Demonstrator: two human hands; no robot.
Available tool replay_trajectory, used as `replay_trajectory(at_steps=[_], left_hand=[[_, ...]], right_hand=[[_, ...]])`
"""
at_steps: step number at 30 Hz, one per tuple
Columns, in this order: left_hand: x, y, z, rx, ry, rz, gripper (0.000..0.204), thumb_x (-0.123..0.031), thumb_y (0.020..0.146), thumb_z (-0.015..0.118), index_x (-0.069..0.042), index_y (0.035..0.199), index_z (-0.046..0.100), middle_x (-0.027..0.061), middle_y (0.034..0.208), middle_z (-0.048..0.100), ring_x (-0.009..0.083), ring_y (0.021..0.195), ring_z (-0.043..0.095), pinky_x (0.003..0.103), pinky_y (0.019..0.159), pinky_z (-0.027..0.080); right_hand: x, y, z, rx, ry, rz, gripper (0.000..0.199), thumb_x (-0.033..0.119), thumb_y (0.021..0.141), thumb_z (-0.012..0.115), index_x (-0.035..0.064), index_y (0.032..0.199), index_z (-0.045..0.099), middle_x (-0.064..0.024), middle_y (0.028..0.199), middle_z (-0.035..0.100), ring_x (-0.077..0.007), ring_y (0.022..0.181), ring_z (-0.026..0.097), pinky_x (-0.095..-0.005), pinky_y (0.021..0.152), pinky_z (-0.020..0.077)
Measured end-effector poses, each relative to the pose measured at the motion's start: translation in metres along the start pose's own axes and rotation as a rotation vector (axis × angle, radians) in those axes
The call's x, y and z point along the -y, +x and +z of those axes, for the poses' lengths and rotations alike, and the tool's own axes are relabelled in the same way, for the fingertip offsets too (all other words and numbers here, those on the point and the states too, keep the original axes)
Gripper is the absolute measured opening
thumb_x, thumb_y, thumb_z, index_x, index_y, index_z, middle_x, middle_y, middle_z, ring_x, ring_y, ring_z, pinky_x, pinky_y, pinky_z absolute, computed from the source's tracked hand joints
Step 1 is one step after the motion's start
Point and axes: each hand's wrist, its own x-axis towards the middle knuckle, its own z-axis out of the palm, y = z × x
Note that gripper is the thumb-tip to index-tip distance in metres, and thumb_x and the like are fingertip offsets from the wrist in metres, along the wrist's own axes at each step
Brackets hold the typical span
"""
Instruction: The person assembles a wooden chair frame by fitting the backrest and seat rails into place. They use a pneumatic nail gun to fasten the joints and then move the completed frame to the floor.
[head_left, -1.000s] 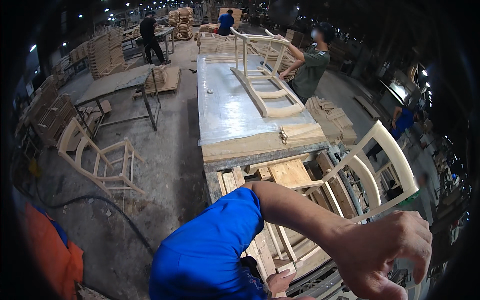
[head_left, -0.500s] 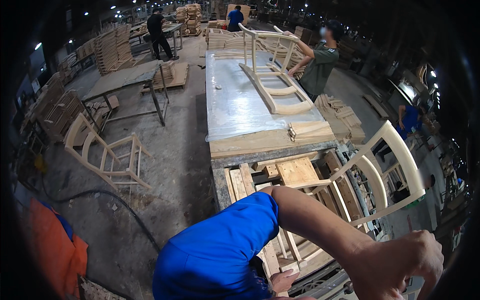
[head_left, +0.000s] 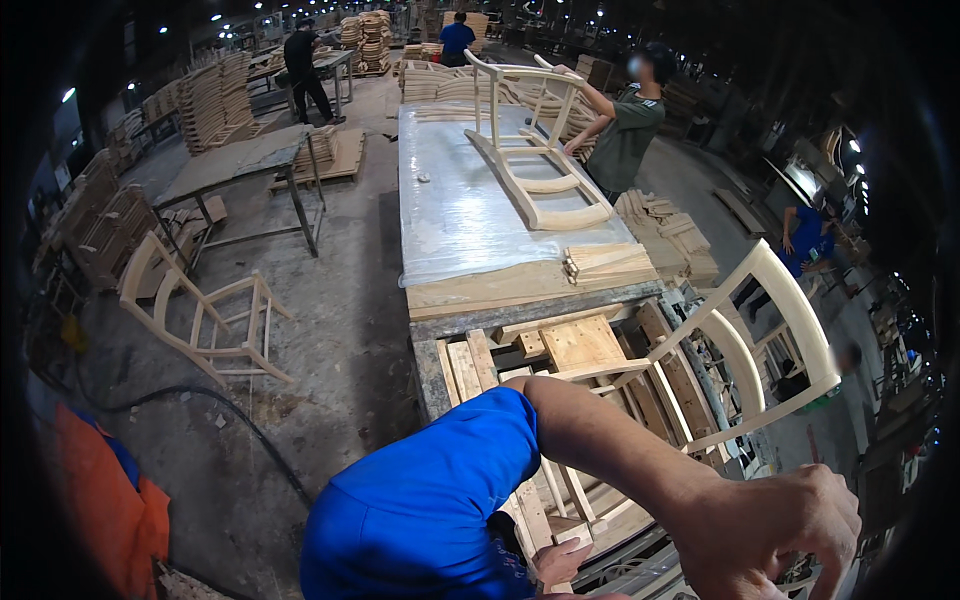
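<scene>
A blue-sleeved arm bends across the lower middle and ends in my left hand [head_left: 785,530] at the lower right. Its fingers curl downward; what they hold, if anything, is hidden. Under the sleeve, at the lower edge, my right hand [head_left: 558,563] shows in part, its fingers around a pale wooden piece of the frame below. An unpainted wooden chair frame [head_left: 812,325] lies tipped in a wooden jig [head_left: 585,343] on the bench, its curved back sticking out to the right. My forearm covers part of the frame and jig.
Beyond the jig, a plastic-covered table [head_left: 440,215] bears another chair frame [head_left: 550,187], held by a co-worker [head_left: 628,135], and a bundle of sticks [head_left: 605,263]. A chair frame [head_left: 205,350] stands on the left floor, near a dark hose [head_left: 245,420] and orange cloth [head_left: 110,500].
The whole view has shifted slightly left. My arms keep nearly the same pose, and both hands stay in place over the jig. A person in blue at the far right stands more upright.
</scene>
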Motion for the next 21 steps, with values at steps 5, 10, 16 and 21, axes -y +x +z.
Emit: replay_trajectory(at_steps=[5,10,16,21], left_hand=[[-0.032,-0.017,-0.028,0.244,0.232,-0.159,0.034,-0.043,0.093,0.083,-0.009,0.096,0.078,0.0047,0.089,0.076,0.0236,0.079,0.072,0.039,0.071,0.052],[-0.025,-0.076,-0.064,0.335,0.494,-0.4,0.048,-0.056,0.089,0.08,-0.009,0.087,0.075,0.008,0.081,0.072,0.0263,0.079,0.07,0.044,0.082,0.051],[-0.02,-0.212,-0.199,0.688,1.17,-1.186,0.045,-0.044,0.091,0.08,-0.007,0.118,0.077,0.016,0.107,0.078,0.0324,0.104,0.075,0.046,0.094,0.057],[-0.023,-0.307,-0.275,0.796,1.409,-1.651,0.063,-0.043,0.092,0.079,-0.004,0.139,0.063,0.0242,0.137,0.066,0.0397,0.134,0.058,0.053,0.113,0.044]], right_hand=[[-0.02,-0.002,0.008,0.013,0.055,-0.002,0.064,0.039,0.108,0.055,-0.0081,0.151,0.047,-0.0314,0.141,0.061,-0.0417,0.129,0.062,-0.0458,0.107,0.0484],[-0.112,0.047,-0.023,-0.291,0.322,0.052,0.065,0.039,0.109,0.057,-0.0088,0.152,0.046,-0.0303,0.14,0.061,-0.0375,0.131,0.061,-0.0419,0.109,0.0484],[-0.069,0.117,-0.014,-0.058,0.477,0.322,0.064,0.04,0.107,0.062,-0.006,0.151,0.049,-0.024,0.133,0.067,-0.0291,0.121,0.064,-0.0387,0.104,0.0501],[-0.051,0.182,0.008,-0.025,0.431,0.458,0.07,0.04,0.1,0.072,-0.0057,0.147,0.05,-0.0248,0.124,0.071,-0.0316,0.11,0.07,-0.0435,0.096,0.054]])
